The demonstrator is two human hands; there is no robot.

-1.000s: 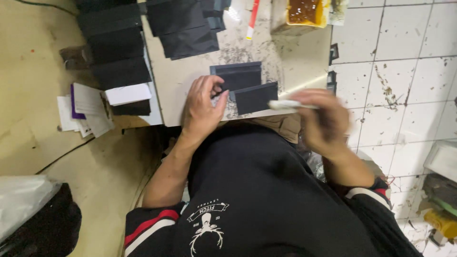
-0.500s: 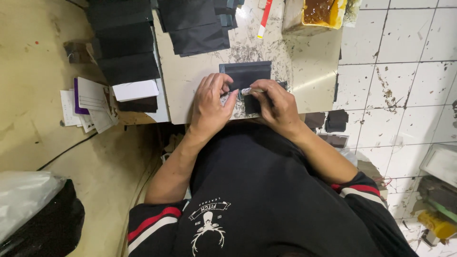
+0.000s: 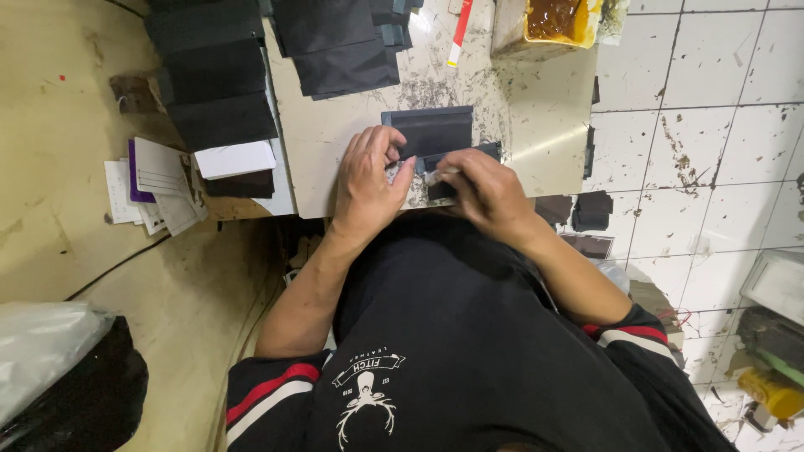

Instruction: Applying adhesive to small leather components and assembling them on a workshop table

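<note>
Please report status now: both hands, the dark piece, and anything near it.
Left hand pressing the dark leather piece flat on table. Right hand gripping a small white tool against it. Glue tub and stacked dark pieces nearby, not blocking.

Bright, even overhead light, soft shadows, slight glare on worktop [image 3: 536,125], mild edge distortion.

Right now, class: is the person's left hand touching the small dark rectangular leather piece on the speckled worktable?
Touching: the head view shows the left hand pressing its fingertips onto the dark leather piece.
</note>
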